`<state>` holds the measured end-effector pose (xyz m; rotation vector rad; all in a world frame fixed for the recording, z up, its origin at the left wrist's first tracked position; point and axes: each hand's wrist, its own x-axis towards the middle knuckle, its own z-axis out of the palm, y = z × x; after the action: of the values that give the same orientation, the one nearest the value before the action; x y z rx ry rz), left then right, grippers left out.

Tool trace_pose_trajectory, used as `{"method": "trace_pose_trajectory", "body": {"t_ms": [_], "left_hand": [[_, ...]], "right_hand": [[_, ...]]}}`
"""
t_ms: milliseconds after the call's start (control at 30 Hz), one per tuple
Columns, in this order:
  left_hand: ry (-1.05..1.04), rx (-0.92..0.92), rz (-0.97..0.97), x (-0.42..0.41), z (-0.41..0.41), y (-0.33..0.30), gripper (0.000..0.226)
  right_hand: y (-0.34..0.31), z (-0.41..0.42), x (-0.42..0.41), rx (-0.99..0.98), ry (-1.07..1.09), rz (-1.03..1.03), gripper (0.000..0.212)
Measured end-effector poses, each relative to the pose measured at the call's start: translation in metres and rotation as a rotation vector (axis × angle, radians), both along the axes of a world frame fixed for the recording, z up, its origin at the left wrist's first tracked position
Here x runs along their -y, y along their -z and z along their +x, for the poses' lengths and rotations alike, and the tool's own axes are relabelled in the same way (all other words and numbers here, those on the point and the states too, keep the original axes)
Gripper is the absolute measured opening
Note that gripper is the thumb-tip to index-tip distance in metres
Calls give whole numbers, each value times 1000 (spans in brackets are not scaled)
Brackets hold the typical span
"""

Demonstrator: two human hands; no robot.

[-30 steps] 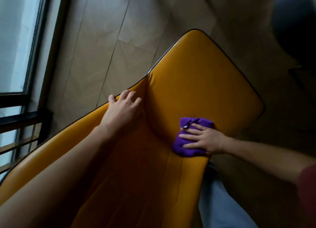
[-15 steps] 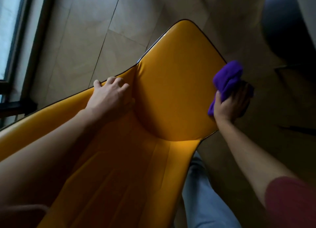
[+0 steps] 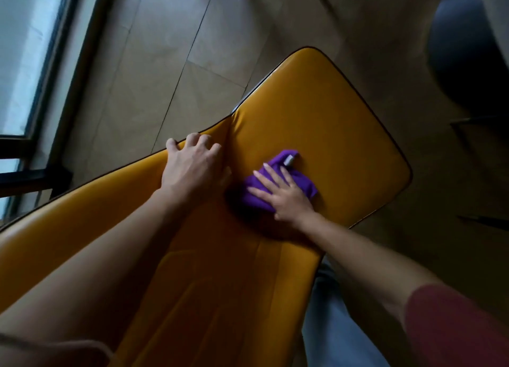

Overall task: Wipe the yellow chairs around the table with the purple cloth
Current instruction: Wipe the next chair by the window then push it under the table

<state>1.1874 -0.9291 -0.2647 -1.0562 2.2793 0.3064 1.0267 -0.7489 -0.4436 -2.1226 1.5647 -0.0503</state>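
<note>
- Right hand point(image 3: 286, 194) flat, fingers straight and spread, pressing purple cloth point(image 3: 278, 183) onto yellow chair point(image 3: 316, 124) seat near its back crease.
- Left hand point(image 3: 192, 168) curled over chair's upper edge, gripping.
- Small pale tag point(image 3: 289, 159) on cloth, writing unreadable.

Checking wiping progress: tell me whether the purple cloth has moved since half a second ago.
Yes. The purple cloth went from the yellow chair's right edge back onto the seat, near the backrest crease.
</note>
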Motion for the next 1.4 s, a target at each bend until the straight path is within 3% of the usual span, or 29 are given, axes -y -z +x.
{"method": "trace_pose_trajectory", "body": {"t_ms": [100,200,333,400,467,533,567,700,800,867,933,1033,1100,1167,1200,1267,1333,1400], "left_hand": [[-25,-11,21,3,-2,0,58],[-23,5,22,3,-1,0,57],[-76,-9,-1,0,-3,3,49],[-133,-25,-13,0,-6,6,45],[-188,-32,-4,2,-11,5,43],[-212,-21,27,9,-15,-4,44],[-216,4,56,14,-15,-12,46],[-396,235,73,46,19,-61,59],[-328,363,-33,37,59,-102,63],[-253,315,-75,20,74,-118,70],[-354,182,-73,16,72,-124,80],[-512,75,38,26,65,-131,88],[-537,59,130,27,65,-135,92],[-597,46,198,26,64,-142,95],[-608,45,226,27,63,-146,97],[-651,18,319,30,65,-157,99],[-779,-33,437,35,68,-166,96],[-877,-54,518,39,73,-169,95]], "right_hand": [[6,-28,94,-100,89,-103,85],[7,-81,143,-128,454,-169,65],[6,-131,176,-117,983,-57,60],[1,-113,186,-85,900,-45,61],[-2,-66,182,-48,637,-62,63],[-8,-4,164,62,523,-37,70],[-12,24,152,149,580,-12,69],[-40,101,133,676,1192,163,51],[-78,123,142,1008,1616,611,63],[-116,140,130,1110,1597,779,67],[-164,151,98,1206,1456,735,57],[-243,157,19,1311,825,443,55],[-284,160,-34,1194,410,192,61],[-287,159,-66,1076,197,-5,72],[-277,156,-65,1035,177,-29,78],[-238,153,-39,946,373,42,77],[-183,150,13,839,751,212,63],[-142,148,76,862,1222,479,56]]}}
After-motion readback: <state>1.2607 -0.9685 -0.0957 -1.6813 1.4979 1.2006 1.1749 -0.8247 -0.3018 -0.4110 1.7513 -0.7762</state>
